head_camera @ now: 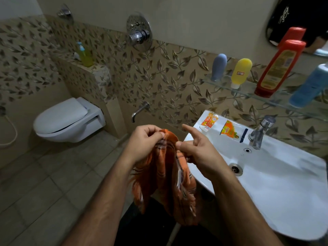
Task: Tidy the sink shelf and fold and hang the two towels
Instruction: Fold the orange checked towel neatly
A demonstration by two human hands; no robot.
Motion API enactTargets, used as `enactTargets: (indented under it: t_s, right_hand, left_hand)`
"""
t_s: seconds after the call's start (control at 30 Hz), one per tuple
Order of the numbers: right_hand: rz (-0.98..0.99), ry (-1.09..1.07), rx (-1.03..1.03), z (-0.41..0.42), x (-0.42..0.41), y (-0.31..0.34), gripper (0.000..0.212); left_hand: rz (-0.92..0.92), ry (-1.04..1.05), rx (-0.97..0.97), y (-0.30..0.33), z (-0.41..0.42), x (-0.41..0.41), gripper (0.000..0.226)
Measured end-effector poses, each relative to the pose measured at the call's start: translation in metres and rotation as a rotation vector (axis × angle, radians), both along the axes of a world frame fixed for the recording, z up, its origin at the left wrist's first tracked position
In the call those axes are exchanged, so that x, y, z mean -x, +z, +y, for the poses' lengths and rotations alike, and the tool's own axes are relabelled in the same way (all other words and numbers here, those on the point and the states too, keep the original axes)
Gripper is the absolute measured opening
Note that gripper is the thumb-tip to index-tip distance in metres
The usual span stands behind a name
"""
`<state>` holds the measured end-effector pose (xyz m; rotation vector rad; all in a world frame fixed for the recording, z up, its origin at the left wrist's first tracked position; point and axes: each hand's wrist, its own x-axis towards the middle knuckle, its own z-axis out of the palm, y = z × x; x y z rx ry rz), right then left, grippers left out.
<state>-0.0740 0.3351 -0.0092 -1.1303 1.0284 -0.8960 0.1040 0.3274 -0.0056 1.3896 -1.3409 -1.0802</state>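
Grip: left hand (144, 142) pinches the top edge of the orange towel (166, 176); right hand (197, 150) nips it with the thumb, forefinger pointing free. Towel hangs bunched beside the sink (284, 192) (bottles stand on the shelf (248, 92)). Step: folding. Next, likely find corners and spread the cloth.

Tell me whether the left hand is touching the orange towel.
Touching. The head view shows the left hand pinching the top edge of the orange towel between curled fingers and thumb, no gap.
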Motion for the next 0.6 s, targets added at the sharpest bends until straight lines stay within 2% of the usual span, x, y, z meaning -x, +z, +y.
enactTargets:
  t_s: [0.1, 0.17, 0.27, 0.43, 0.6]
  right_hand:
    - [-0.087, 0.105, -0.008, 0.001, -0.005, 0.003, 0.062]
    - [-0.119, 0.125, -0.018, -0.001, -0.007, 0.003, 0.045]
    - [-0.061, 0.089, -0.013, -0.005, -0.005, 0.002, 0.006]
    - [0.045, 0.034, -0.026, -0.01, -0.003, -0.003, 0.014]
    - [0.117, 0.131, -0.02, -0.01, -0.008, -0.005, 0.004]
  left_hand:
    - [-0.197, -0.169, 0.034, 0.004, 0.003, 0.002, 0.013]
    - [-0.32, -0.254, 0.04, 0.005, 0.004, 0.0, 0.012]
    - [-0.366, -0.289, 0.079, 0.006, 0.004, -0.004, 0.012]
    - [-0.361, -0.228, 0.074, 0.004, 0.008, -0.005, 0.008]
    - [-0.366, -0.209, 0.088, 0.003, 0.005, -0.008, 0.011]
